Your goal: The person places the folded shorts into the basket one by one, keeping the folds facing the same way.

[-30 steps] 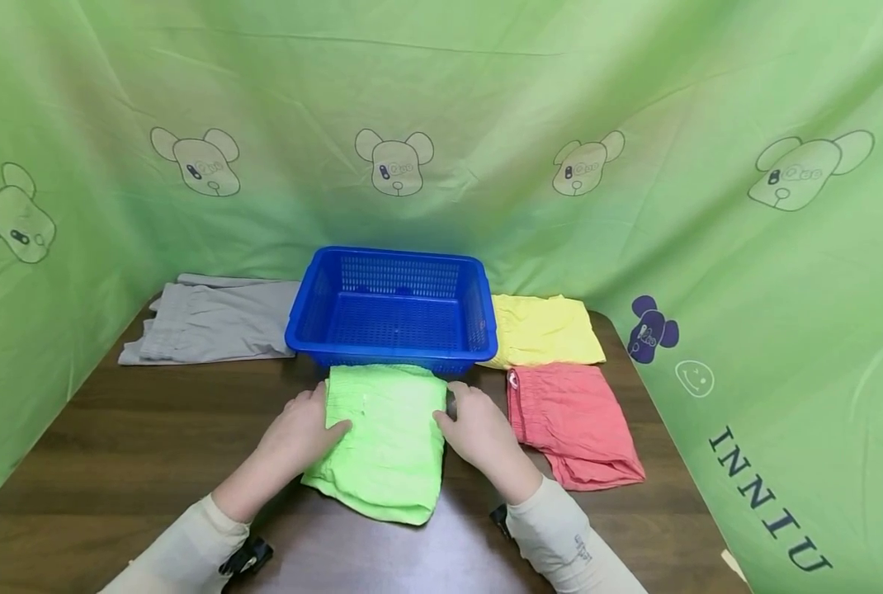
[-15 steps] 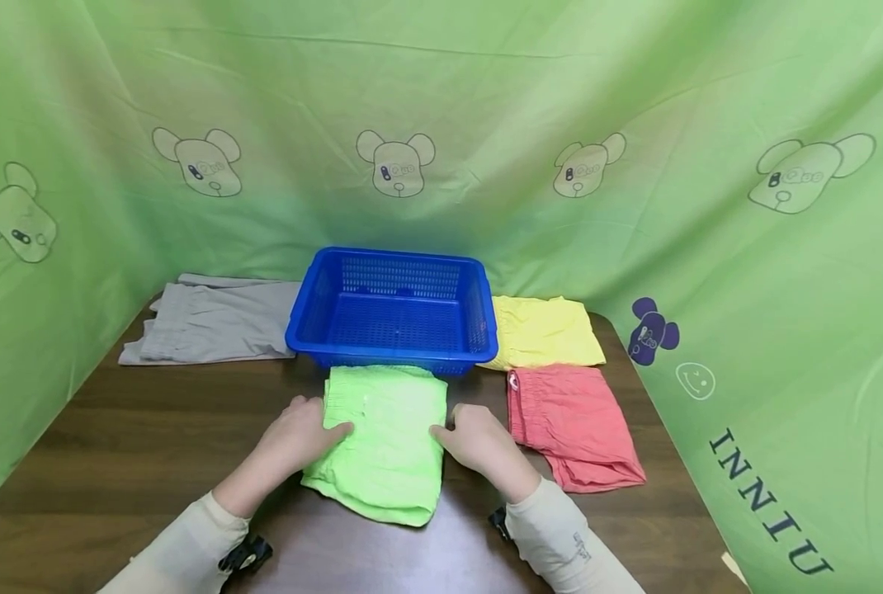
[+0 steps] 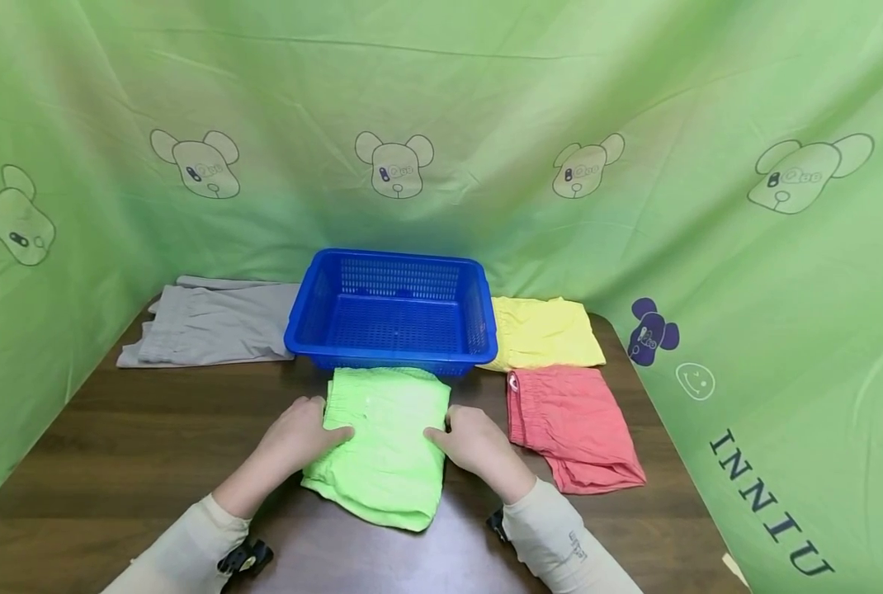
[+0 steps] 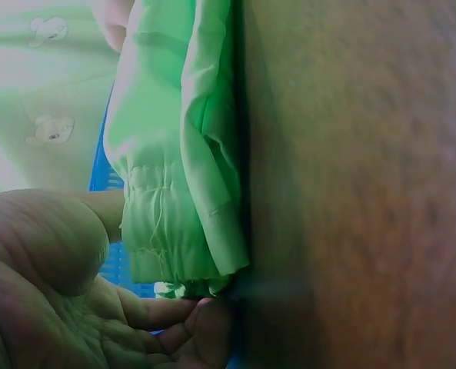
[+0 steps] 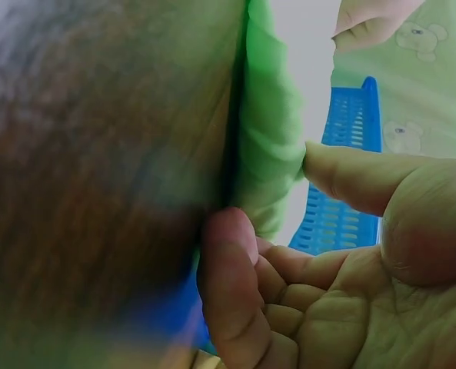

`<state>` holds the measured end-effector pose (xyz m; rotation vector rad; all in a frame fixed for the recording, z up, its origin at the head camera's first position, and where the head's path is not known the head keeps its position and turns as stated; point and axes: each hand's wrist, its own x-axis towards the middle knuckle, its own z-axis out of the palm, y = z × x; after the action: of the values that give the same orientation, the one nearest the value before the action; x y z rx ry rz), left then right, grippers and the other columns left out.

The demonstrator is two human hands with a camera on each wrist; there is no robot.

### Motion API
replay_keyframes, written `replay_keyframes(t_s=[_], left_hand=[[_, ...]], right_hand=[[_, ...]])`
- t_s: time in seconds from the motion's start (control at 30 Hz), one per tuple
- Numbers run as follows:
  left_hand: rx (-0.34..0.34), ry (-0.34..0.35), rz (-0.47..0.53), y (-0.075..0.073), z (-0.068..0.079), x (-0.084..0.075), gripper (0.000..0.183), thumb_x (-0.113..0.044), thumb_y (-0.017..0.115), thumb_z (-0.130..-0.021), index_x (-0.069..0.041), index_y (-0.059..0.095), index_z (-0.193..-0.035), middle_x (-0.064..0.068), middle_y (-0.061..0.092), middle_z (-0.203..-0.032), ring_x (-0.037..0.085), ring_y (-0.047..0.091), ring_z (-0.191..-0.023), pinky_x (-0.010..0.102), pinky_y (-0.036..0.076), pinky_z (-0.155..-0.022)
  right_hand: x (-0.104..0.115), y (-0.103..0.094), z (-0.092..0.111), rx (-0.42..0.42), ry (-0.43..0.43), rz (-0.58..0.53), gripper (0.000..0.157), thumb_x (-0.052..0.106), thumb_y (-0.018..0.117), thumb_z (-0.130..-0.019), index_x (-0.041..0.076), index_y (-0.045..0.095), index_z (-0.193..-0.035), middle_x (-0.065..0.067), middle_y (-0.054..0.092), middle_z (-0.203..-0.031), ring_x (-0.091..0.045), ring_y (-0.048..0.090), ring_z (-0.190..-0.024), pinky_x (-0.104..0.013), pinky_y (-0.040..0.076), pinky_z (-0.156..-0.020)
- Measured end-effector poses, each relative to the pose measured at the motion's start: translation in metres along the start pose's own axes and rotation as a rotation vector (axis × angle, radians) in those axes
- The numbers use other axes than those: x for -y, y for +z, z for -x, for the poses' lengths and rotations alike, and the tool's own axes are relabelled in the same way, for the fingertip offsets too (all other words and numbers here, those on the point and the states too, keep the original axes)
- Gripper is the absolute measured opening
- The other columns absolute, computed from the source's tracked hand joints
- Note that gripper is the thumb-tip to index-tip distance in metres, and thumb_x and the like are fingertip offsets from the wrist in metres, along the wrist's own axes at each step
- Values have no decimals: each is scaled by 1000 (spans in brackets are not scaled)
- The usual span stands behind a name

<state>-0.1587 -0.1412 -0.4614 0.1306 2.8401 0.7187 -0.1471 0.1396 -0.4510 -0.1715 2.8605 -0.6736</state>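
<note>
Folded bright green shorts (image 3: 385, 450) lie on the wooden table, their far edge right at the front of the blue basket. On their left side, by the gathered waistband, my left hand (image 3: 300, 433) grips the edge with the thumb on top. My right hand (image 3: 479, 441) pinches the opposite side, thumb over the cloth. Both wrist views show the layered edge of the green shorts (image 4: 162, 207) between thumb and fingers, with the curled fingers (image 5: 231, 284) low beside the tabletop.
The blue plastic basket (image 3: 393, 357) stands at the back centre with nothing in it. Folded grey cloth (image 3: 219, 326) lies to its left. Folded yellow cloth (image 3: 549, 330) is at its right, with folded coral-red shorts (image 3: 575, 425) in front. Green curtains hang around the table.
My right hand has slid a little nearer along the side, and its thumb reaches further onto the cloth. The shorts have shifted very slightly to the right and nearer.
</note>
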Motion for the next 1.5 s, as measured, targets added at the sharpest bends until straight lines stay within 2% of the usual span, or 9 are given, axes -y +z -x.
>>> replay_keyframes(t_s=[0.2, 0.3, 0.53, 0.67, 0.8, 0.9, 1.1, 1.3, 1.5], left_hand=[[-33, -1, 6, 3, -1, -2, 75, -43, 80, -85, 13, 57, -129, 25, 67, -117, 41, 64, -109, 55, 53, -90], [-42, 1, 13, 5, -3, -2, 72, -39, 81, -85, 14, 55, -128, 26, 67, -115, 41, 65, -108, 55, 54, -90], [-22, -16, 108, 6, -5, -2, 72, -26, 81, -87, 14, 45, -134, 29, 63, -123, 43, 63, -114, 55, 53, -93], [-8, -40, 159, 4, -6, 0, 73, -25, 82, -85, 13, 42, -133, 30, 62, -122, 43, 62, -114, 55, 52, -92], [13, -70, 172, -1, -6, 0, 90, -29, 82, -85, 18, 31, -143, 41, 49, -136, 52, 51, -127, 60, 46, -103], [42, -72, 157, -5, -6, 1, 94, -33, 80, -86, 21, 30, -145, 43, 44, -140, 54, 47, -131, 61, 44, -106], [71, -69, 186, -7, -9, 6, 82, -33, 81, -85, 19, 44, -138, 33, 58, -132, 47, 58, -121, 57, 50, -98], [94, -96, 223, -6, -12, 8, 96, -37, 81, -85, 18, 32, -147, 38, 45, -146, 51, 47, -134, 61, 45, -105], [92, -85, 260, -5, -11, 9, 75, -34, 83, -84, 11, 51, -135, 25, 63, -128, 39, 61, -115, 53, 52, -94]], right_hand=[[1, 3, -2, -1, -2, 22, 33, 45, 72, -93, 16, 60, -83, 1, 58, -73, -18, 55, -69, -37, 43, -59], [1, 2, -2, 12, 5, -9, 33, 43, 74, -92, 14, 59, -86, -1, 58, -74, -18, 54, -67, -36, 44, -58], [-2, 2, -3, 146, 39, -345, 32, 30, 74, -95, 5, 53, -100, -9, 63, -72, -21, 63, -49, -35, 55, -46], [-4, 2, -5, 196, 46, -507, 35, 27, 73, -96, 2, 51, -108, -12, 63, -89, -24, 67, -57, -40, 59, -51], [-5, 2, -9, 222, 75, -636, 39, 25, 72, -97, -2, 50, -114, -15, 63, -100, -23, 69, -67, -44, 61, -56], [-5, 2, -11, 227, 83, -673, 40, 25, 71, -97, -3, 50, -116, -16, 63, -102, -22, 68, -69, -45, 61, -57], [-4, 1, -11, 236, 87, -687, 36, 26, 68, -99, -3, 52, -115, -15, 62, -97, -22, 66, -69, -44, 61, -57], [-5, -2, -11, 279, 94, -728, 31, 27, 62, -103, -2, 55, -113, -15, 62, -92, -23, 66, -71, -45, 61, -58], [-8, -3, -12, 332, 96, -783, 32, 28, 60, -104, -2, 55, -113, -14, 63, -93, -23, 66, -71, -46, 62, -61]])
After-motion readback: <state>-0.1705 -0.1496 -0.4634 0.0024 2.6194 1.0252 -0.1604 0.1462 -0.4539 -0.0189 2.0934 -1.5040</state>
